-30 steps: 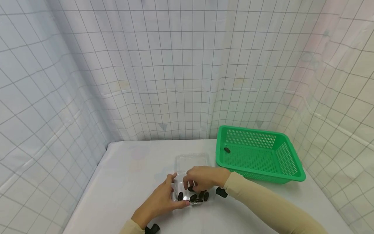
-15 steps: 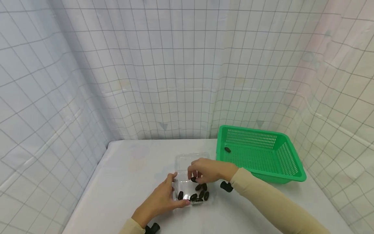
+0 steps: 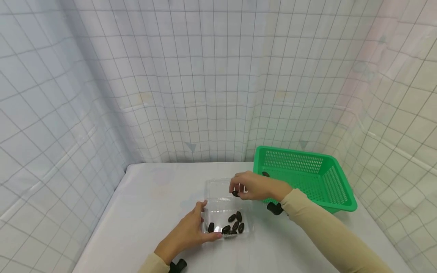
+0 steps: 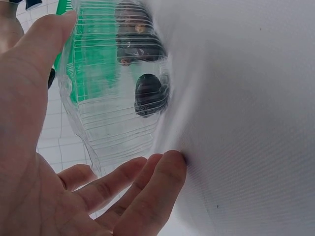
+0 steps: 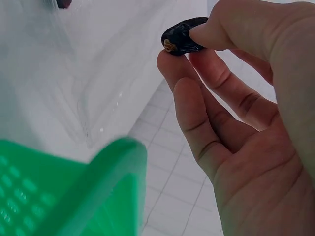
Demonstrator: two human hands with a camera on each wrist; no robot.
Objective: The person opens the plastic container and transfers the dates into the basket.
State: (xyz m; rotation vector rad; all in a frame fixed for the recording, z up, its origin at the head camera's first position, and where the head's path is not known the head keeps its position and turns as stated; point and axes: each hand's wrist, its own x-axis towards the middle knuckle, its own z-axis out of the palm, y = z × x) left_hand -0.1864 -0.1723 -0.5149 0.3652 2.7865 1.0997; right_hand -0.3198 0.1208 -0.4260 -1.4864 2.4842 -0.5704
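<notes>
A clear plastic clamshell box [image 3: 218, 206] lies open on the table, with several black oval fruits [image 3: 235, 226] in its front part. My left hand [image 3: 187, 231] holds the box at its left side, thumb at the front edge and fingers toward the hinge. Through the ribbed wall in the left wrist view, one dark fruit [image 4: 149, 95] shows apart from the others. My right hand [image 3: 254, 185] pinches a black oval fruit [image 5: 183, 37] between thumb and fingertips, over the lid beside the basket. A tan stem scar marks its end.
A green perforated plastic basket [image 3: 297, 197] stands at the right rear, close to the right forearm. One dark fruit [image 3: 266, 174] lies inside it at the left. White gridded curtains [image 3: 191, 94] enclose the table [image 3: 153, 197] at the back and sides.
My right hand has lifted the pinched fruit out of the box and carried it back and right, past the hinge toward the basket. My left hand has stayed at the box.
</notes>
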